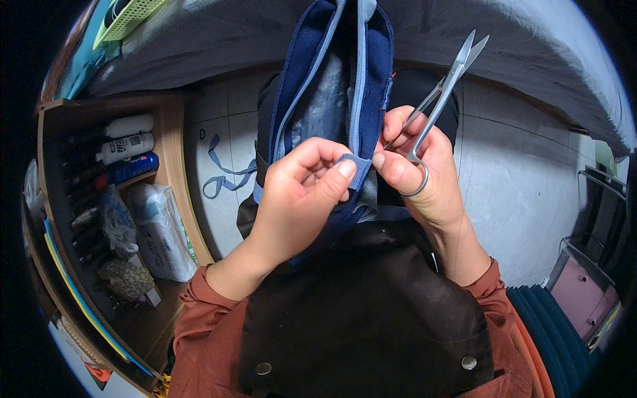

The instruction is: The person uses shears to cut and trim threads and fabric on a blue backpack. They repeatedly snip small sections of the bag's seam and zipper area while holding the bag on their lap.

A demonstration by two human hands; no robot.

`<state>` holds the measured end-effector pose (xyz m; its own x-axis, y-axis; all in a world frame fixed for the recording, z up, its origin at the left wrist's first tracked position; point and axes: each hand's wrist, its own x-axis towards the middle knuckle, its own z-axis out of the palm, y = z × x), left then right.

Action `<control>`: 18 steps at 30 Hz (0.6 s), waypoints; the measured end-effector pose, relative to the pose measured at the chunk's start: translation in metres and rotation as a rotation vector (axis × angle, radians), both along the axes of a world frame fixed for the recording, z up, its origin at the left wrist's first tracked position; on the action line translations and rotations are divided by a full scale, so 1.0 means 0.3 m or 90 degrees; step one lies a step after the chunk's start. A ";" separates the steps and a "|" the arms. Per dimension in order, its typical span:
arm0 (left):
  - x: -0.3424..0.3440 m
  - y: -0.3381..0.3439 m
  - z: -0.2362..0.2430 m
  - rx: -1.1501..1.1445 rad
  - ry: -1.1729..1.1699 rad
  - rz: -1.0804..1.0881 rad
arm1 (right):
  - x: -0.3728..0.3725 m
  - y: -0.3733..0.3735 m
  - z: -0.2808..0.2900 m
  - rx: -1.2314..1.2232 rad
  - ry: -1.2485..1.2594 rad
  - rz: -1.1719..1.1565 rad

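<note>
A navy fabric bag (pixel 377 53) rests on my lap, its light-blue zip parted to show a silvery lining (pixel 322 99). My left hand (pixel 302 192) is closed, thumb and fingers pinching a short blue fabric strip (pixel 360 171) at the bag's near end. Metal scissors (pixel 434 106) sit in my right hand (pixel 424 172), a handle loop around the thumb side and the blades slightly parted, pointing up and away. That hand's thumb and fingertips also meet close beside the strip; whatever they pinch is too small to make out.
A loose blue strap (pixel 225 174) lies on the tiled floor. Left stands a wooden shelf (pixel 176 146) with bottles and packages. Grey cloth (pixel 219 46) hangs along the far side. A pink drawer unit (pixel 578 292) is at right. A dark apron (pixel 358 312) covers my lap.
</note>
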<state>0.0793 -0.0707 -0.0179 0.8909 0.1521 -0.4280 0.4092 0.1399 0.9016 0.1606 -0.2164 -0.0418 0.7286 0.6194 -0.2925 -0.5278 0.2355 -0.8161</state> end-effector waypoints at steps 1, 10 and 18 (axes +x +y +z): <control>0.007 0.003 0.004 -0.052 0.028 0.010 | -0.001 0.002 -0.001 0.007 0.002 -0.002; 0.005 -0.004 -0.020 -0.295 0.048 0.081 | -0.012 0.012 -0.018 0.026 0.006 -0.040; -0.007 -0.018 -0.028 -0.260 -0.003 0.107 | -0.014 0.011 -0.019 0.035 0.006 -0.050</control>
